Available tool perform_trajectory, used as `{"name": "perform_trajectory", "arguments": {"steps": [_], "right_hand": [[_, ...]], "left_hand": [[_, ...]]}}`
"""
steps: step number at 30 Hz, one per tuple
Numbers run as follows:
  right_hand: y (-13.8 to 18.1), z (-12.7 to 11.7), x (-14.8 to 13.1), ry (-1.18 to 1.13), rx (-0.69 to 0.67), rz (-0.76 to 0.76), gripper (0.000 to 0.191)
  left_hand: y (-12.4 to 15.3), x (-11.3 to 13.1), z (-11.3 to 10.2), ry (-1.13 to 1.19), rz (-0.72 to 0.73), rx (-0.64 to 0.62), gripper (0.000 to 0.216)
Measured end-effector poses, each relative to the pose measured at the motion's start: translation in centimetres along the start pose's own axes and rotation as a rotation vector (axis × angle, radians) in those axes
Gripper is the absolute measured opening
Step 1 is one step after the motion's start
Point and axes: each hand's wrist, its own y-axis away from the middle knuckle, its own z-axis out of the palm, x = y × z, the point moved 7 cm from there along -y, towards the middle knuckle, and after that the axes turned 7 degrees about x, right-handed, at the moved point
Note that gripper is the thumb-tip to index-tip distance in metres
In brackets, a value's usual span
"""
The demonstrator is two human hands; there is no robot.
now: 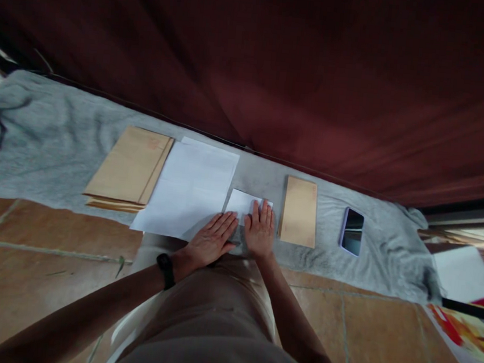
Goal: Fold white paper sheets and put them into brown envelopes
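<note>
My left hand [213, 237] lies flat, fingers together, on the near edge of a folded white sheet [242, 203] and beside a stack of white paper [190, 188]. My right hand [260, 229] presses flat on the same folded sheet, palm down. Neither hand grips anything. A black band sits on my left wrist. A single brown envelope [299, 211] lies just right of my right hand. A stack of brown envelopes [130, 168] rests left of the white paper.
Everything lies on a grey cloth [49, 140] spread over a tiled floor [24, 257]. A phone [352, 231] lies face up at right. A dark red curtain [321, 69] hangs behind. Colourful printed paper [467, 329] sits at far right.
</note>
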Motion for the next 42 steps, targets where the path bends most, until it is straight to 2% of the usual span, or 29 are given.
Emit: {"name": "perform_trajectory", "arguments": {"steps": [6,9,12,21,32,38,42], "right_hand": [[0.4,0.4,0.0,0.012,0.039,-0.007,0.058],[0.4,0.4,-0.1,0.020,0.053,-0.012,0.057],[0.4,0.3,-0.1,0.022,0.073,-0.010,0.057],[0.4,0.3,-0.2,0.041,0.110,-0.030,0.057],[0.4,0.4,-0.2,0.051,0.125,-0.040,0.056],[0.2,0.6,-0.1,0.047,0.080,-0.019,0.056],[0.3,0.6,0.0,0.029,0.065,-0.017,0.057]], "left_hand": [[-3.6,-0.3,-0.9,0.013,-0.029,0.060,0.053],[-5.9,-1.1,-0.4,0.000,-0.090,0.075,0.055],[-7.0,-1.8,0.4,-0.014,-0.138,0.059,0.056],[-6.1,-2.5,1.0,-0.024,-0.205,0.057,0.062],[-6.1,-2.1,0.8,-0.051,-0.175,0.086,0.059],[-4.3,-0.8,0.8,-0.055,-0.056,0.061,0.053],[-2.5,-0.1,1.1,-0.018,0.056,0.006,0.060]]}}
